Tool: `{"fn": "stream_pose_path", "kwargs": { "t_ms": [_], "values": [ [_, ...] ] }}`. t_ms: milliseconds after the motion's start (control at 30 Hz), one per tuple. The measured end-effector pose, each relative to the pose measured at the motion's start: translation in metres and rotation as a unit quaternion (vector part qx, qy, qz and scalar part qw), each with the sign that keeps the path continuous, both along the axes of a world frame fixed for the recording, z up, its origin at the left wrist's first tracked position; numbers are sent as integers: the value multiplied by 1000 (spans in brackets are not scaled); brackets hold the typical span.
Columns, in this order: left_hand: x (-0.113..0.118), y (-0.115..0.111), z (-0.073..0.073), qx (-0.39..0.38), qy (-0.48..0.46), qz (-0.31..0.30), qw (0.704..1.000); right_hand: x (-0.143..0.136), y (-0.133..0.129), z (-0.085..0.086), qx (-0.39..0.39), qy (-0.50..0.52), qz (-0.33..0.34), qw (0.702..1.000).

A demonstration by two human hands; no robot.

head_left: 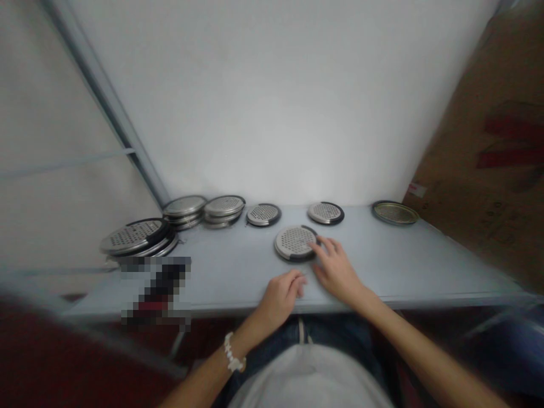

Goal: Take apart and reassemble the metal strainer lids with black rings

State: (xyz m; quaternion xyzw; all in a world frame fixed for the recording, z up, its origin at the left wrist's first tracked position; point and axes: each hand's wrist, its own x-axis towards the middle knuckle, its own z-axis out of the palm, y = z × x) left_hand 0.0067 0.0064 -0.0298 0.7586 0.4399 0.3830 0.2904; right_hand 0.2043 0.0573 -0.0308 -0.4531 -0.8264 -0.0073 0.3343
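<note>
A round silver disc with rows of holes and a black edge piece (pixel 294 242) lies flat on the pale table (pixel 229 272). My right hand (pixel 338 269) is at its right side, fingers apart, the fingertips touching or just over the black edge. Nearer the table's front edge is my left hand (pixel 284 292), its fingers curled together in a pinch just below the disc. Whatever those fingers hold is too small and blurred to make out. A white bracelet (pixel 233 354) circles my left wrist.
Similar discs lie behind, one at centre (pixel 263 215) and one farther right (pixel 326 212). Stacks stand at the left (pixel 138 237), back left (pixel 185 211) and beside it (pixel 224 209). A gold-toned round piece (pixel 395 213) is back right, near a cardboard box (pixel 480 187).
</note>
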Motion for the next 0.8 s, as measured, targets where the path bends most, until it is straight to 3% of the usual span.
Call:
{"fn": "stream_pose_path", "kwargs": {
  "t_ms": [167,300,500,667,800],
  "values": [
    [0,0,2,-16,-28,21,999,-5,14,2,-23,-60,35,997],
    [0,-1,4,-7,-78,76,994,-6,7,6,-31,-65,29,997],
    [1,-2,6,-9,-159,123,980,15,-26,-2,18,-91,48,995],
    [1,0,3,-14,-175,123,977,36,-65,-19,84,-101,131,983],
    [1,1,1,-27,-185,116,976,54,-84,-21,125,-43,207,969]
  ]
}}
